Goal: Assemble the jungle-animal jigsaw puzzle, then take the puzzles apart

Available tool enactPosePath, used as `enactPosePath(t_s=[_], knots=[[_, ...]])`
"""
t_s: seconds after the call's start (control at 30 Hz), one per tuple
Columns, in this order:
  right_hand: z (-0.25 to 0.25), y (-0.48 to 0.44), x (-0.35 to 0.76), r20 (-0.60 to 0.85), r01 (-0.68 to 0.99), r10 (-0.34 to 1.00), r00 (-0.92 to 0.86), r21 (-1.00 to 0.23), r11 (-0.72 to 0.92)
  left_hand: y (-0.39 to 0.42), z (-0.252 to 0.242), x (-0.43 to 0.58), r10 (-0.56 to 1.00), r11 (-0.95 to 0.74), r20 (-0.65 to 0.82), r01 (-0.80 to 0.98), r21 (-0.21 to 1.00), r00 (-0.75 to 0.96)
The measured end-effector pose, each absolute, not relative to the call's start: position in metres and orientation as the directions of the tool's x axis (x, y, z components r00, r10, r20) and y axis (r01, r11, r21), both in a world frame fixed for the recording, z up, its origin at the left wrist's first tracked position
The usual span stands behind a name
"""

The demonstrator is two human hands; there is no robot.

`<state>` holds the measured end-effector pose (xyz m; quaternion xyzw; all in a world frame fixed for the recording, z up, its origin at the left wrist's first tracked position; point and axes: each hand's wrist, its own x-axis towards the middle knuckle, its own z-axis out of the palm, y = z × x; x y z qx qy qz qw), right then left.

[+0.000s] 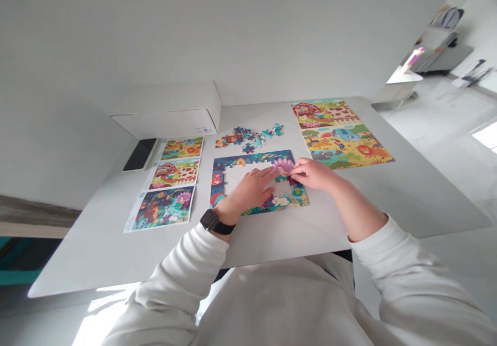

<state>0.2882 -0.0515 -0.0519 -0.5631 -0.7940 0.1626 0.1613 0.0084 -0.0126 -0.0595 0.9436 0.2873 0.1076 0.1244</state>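
L hand (pixel 253 188) is palm-down, fingers stretched out, over the middle of the jigsaw (pixel 218 177), fingertips toward the purple peacock (pixel 283 162). R hand (pixel 310 174) is at the jigsaw's R side, thumb & index drawn tog. by the peacock; can't tell if a pc. is pinched between them. Smartwatch (pixel 209 220) w/ black strap on the L wrist; both sleeves (pixel 182 268) are white.

Jigsaw lies approx. mid-counter, btwn. the near & far edges of the white counter (pixel 272 242). Its border is laid out w/ a pale centre inside; L arm & hand cover part of the bottom run. White rabbit (pixel 280 200) shows on the bottom run, R of the L hand.

Loose jigsaw pcs. (pixel 248 138), mostly teal, dk. blue & brown, sit in a heap just past the jigsaw, twd. the far edge. Farm-and-safari picture (pixel 349 141) lies flat nr. the counter's far R corner, barn at top, lion lower R.

L part of counter: 3 picture cards (pixel 163 208) in a column, safari, farm, then night forest nearest the near edge. Phone (pixel 140 154), dk. screen, is beside the top card. White box (pixel 166 121) stands at the far L corner, just behind the phone.
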Motion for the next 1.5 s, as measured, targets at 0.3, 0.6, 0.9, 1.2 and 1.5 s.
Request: enactPosePath(t_s=[0.3,0.6,0.9,1.2,1.5], knots=[[-0.065,-0.045,0.294,0.209,0.825,0.937,-0.279,-0.448,0.345,0.015,-0.004,-0.062,0.837,-0.527,0.251,0.59,0.612,0.487],[-0.067,-0.041,0.294,0.195,0.84,0.971,-0.139,-0.496,0.22,0.024,-0.051,-0.072,0.905,-0.423,0.233,0.694,0.583,0.357],[-0.065,-0.04,0.292,0.248,0.799,0.965,-0.086,-0.561,0.215,0.025,-0.059,-0.072,0.888,-0.453,0.219,0.69,0.565,0.403],[-0.057,-0.023,0.299,0.194,0.816,0.973,0.127,-0.578,0.009,0.026,-0.059,-0.07,0.881,-0.468,0.244,0.678,0.567,0.405],[-0.048,0.042,0.303,0.162,0.883,0.984,0.074,-0.47,0.011,0.029,-0.063,-0.07,0.877,-0.478,0.272,0.668,0.57,0.395]])
